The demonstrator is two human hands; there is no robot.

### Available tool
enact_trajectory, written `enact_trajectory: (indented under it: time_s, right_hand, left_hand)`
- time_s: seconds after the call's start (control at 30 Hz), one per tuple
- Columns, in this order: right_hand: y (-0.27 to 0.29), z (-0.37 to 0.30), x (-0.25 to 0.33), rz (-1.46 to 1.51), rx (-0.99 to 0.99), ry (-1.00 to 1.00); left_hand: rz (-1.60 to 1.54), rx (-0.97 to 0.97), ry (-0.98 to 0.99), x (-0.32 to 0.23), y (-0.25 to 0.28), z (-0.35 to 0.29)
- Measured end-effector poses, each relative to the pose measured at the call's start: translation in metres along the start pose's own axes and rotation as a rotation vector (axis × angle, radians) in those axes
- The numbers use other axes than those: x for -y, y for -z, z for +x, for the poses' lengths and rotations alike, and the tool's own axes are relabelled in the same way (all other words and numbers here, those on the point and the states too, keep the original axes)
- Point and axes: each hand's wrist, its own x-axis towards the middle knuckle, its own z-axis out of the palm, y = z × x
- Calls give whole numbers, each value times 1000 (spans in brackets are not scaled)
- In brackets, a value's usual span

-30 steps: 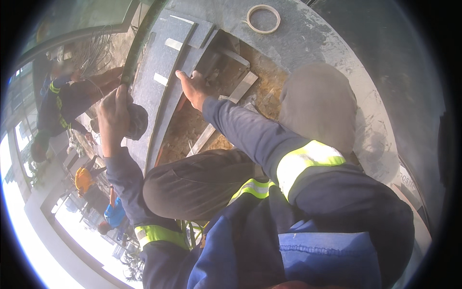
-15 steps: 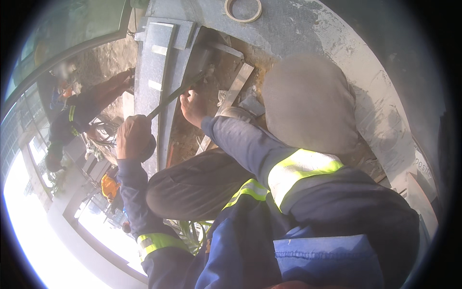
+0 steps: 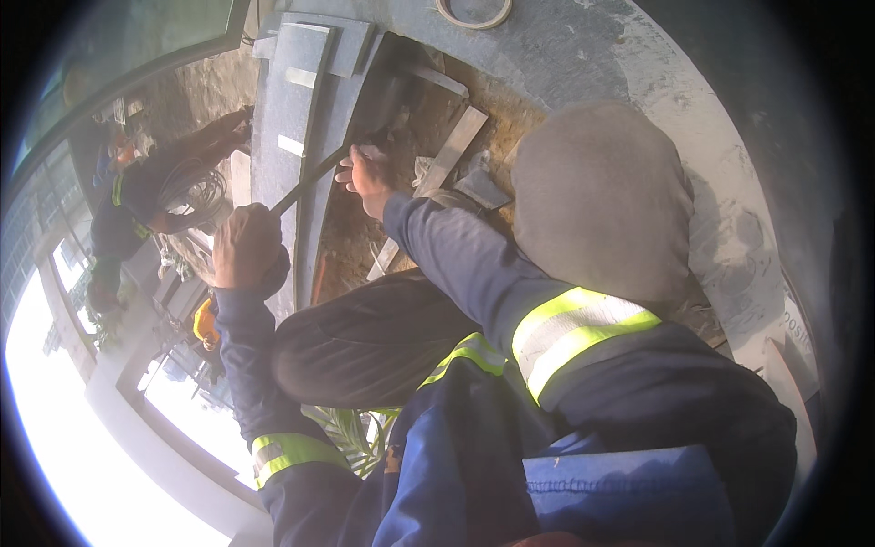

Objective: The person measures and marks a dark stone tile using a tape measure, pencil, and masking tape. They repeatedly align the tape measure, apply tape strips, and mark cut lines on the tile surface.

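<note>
My left hand [image 3: 248, 244] is closed around the lower end of a long, dark, narrow bar [image 3: 308, 184]. The bar slants up and to the right across the grey metal panels [image 3: 284, 114]. Beside its upper part is my right hand [image 3: 369, 182], with loosely bent fingers spread apart. Whether the fingertips touch the bar is unclear. The bar's far end is lost in the dark gap past that hand. Below lies a dug-out strip of brown soil and rubble [image 3: 351, 251], with a pale flat strip [image 3: 451, 150] lying across it.
My bent knees, one dark [image 3: 365, 342] and one grey [image 3: 602, 196], flank my right arm. A tape roll [image 3: 474, 20] sits on the grey slab [image 3: 547, 55]. Beyond the panels, another person [image 3: 128, 196] is by a coil of cable [image 3: 196, 196]. Green leaves [image 3: 351, 433] show below.
My left hand has shifted slightly left and the bar has shifted with it. My right hand has risen a little, closer to the bar. The view has tilted slightly.
</note>
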Motion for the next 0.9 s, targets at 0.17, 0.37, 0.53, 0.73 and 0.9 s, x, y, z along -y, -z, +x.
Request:
enact_trajectory:
  time_s: [0.17, 0.37, 0.53, 0.73, 0.9]
  right_hand:
    - [5, 14, 6, 35, -37, -107]
    - [6, 17, 3, 103, -28, -107]
    - [12, 27, -1, 82, -22, -172]
    - [10, 34, -10, 16, -19, -176]
    - [8, 40, -18, 27, -21, -217]
  left_hand:
    - [-10, -180, -274, -3, 2, -4]
    - [-1, -29, -88, 4, -9, 9]
    - [52, 17, -176, 4, -14, 15]
    - [130, 56, -359, -16, 9, 18]
    - [-38, 48, -141, -3, -11, 34]
